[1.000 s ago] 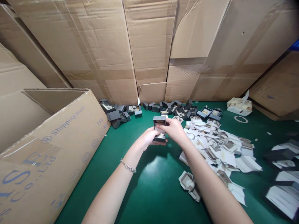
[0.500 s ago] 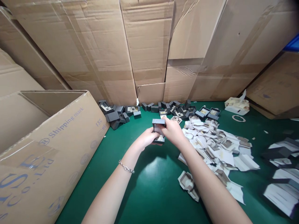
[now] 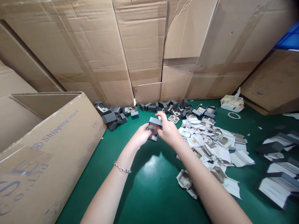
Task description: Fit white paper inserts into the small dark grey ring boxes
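Both my hands hold one small grey hinged box (image 3: 153,127) above the green table (image 3: 151,186). My left hand (image 3: 139,137), with a bracelet on its wrist, grips the box's lower half from the left. My right hand (image 3: 167,130) has its fingers curled over the lid, which is partly folded down. Behind the hands lies a heap of several more small grey boxes (image 3: 112,115), some of them open. To the right spreads a pile of white paper inserts (image 3: 210,143).
A large open cardboard carton (image 3: 46,146) printed "Shipping mark" stands at the left. Flattened cardboard sheets (image 3: 144,46) form a wall at the back. Stacks of white and dark pieces (image 3: 277,183) lie at the right edge, with a tape ring (image 3: 234,115) and a crumpled packet (image 3: 232,102) beyond.
The box's lid has come down from standing upright to partly folded under my right hand. Both hands and the box have shifted slightly left and away from me.
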The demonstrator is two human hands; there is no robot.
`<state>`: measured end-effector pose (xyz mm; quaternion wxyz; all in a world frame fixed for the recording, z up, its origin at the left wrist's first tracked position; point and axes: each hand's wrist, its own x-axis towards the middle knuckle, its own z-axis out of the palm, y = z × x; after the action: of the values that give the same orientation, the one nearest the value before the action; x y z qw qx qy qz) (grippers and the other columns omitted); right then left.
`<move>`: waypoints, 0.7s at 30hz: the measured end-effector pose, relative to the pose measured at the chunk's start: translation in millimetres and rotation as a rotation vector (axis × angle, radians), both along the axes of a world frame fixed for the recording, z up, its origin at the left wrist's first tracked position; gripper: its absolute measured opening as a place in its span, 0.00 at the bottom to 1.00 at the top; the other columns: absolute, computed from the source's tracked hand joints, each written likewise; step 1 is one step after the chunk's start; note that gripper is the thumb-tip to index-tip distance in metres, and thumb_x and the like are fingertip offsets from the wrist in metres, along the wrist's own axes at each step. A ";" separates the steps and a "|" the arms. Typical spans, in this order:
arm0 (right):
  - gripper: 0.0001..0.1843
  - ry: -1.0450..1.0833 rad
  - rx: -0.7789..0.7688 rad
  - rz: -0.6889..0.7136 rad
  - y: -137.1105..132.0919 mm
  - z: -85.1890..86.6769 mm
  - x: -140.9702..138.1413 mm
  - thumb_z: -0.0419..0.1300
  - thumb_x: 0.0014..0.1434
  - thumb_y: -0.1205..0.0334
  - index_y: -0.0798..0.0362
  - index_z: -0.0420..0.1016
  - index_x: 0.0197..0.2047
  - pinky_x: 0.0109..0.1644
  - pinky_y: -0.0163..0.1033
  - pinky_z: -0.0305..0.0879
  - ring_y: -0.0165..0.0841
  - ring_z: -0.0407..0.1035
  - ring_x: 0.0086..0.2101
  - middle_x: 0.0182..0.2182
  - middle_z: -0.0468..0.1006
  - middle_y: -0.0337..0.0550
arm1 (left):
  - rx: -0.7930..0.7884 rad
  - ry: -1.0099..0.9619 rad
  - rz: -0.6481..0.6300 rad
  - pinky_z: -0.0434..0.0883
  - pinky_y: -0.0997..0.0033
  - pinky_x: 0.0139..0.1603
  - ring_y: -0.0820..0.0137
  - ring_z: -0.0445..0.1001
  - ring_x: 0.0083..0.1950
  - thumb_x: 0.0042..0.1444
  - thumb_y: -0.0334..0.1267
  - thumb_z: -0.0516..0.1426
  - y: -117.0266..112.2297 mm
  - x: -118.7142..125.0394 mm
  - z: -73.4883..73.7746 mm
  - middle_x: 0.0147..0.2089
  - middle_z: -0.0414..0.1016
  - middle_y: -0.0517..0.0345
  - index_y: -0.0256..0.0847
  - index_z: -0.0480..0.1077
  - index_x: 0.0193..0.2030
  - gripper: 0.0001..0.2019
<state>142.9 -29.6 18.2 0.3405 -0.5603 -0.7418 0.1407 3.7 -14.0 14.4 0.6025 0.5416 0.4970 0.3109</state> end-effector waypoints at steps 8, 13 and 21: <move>0.34 0.238 -0.186 0.089 3.8 4.2 4.7 0.53 0.54 0.62 0.47 0.48 0.63 0.35 0.38 0.65 0.34 0.70 0.31 0.35 0.76 0.41 | -0.073 -0.008 -0.021 0.73 0.66 0.37 0.67 0.76 0.34 0.48 0.31 0.54 2.2 -3.0 -0.7 0.33 0.76 0.55 0.39 0.68 0.43 0.13; 0.26 0.081 -0.328 -0.085 13.6 7.7 39.8 0.53 0.56 0.54 0.52 0.64 0.57 0.50 0.42 0.63 0.37 0.68 0.46 0.52 0.71 0.48 | -0.156 -0.019 -0.006 0.73 0.69 0.35 0.67 0.77 0.35 0.49 0.34 0.52 9.1 -6.3 -17.5 0.34 0.78 0.54 0.40 0.67 0.42 0.12; 0.23 -0.503 -0.658 -0.394 29.8 -24.7 87.3 0.62 0.45 0.64 0.58 0.71 0.47 0.43 0.44 0.66 0.46 0.71 0.45 0.44 0.76 0.58 | -0.253 0.026 0.034 0.69 0.72 0.32 0.71 0.75 0.24 0.56 0.37 0.47 9.3 -2.4 -21.3 0.35 0.78 0.51 0.38 0.63 0.47 0.14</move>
<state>230.1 0.2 -6.4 -0.0259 -0.7858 -0.5966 0.1611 1.3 -4.7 -6.9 0.6541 0.4566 0.5493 0.2488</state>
